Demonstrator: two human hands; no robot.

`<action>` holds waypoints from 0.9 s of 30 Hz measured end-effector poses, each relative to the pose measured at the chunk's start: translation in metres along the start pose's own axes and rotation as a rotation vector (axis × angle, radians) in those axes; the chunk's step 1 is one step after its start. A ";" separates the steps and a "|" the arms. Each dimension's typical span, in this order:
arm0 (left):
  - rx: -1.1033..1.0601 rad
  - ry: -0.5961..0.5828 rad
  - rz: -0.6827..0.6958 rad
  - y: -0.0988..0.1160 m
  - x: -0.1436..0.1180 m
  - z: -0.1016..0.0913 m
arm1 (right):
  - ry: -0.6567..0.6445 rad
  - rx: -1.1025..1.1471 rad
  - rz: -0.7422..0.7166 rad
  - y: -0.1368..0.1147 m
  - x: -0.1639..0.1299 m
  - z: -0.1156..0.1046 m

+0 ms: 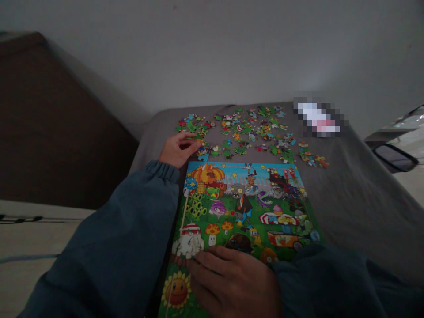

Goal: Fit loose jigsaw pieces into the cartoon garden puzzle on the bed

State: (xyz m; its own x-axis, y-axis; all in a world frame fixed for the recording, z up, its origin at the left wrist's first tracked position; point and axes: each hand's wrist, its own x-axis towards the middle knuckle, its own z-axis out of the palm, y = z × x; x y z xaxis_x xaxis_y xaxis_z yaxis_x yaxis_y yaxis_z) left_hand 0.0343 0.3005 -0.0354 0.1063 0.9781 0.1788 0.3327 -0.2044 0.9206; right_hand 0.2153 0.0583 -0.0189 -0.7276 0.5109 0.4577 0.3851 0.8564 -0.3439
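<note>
Our left hand (179,149) pinches a knobby puzzle piece (201,151) – our right hand (232,282) lies flat, fingers spread, on the glossy picture board (245,207).

No legible text, label, brand, number or sign found. The puzzle picture board (245,207) bears cartoon artwork only; the loose pieces (251,130) are too small to read.

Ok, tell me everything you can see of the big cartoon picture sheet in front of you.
The picture sheet is a flat, glossy-looking rectangular print showing a green garden with plants, mushrooms, a sunflower and zombies. It lies flat on the grey cloth, long side running away from the camera. The right hand rests palm-down on its near end. Loose puzzle pieces lie just beyond its far edge.
</note>
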 end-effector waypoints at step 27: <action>0.023 0.007 0.002 0.005 -0.002 0.001 | 0.088 -0.047 0.041 -0.004 0.000 -0.002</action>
State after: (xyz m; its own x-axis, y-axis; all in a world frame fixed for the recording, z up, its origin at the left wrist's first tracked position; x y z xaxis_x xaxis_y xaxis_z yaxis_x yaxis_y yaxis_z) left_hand 0.0370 0.2974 -0.0315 0.1003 0.9780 0.1829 0.3538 -0.2068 0.9122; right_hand 0.2149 0.0555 -0.0160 -0.6591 0.5482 0.5148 0.4413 0.8362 -0.3255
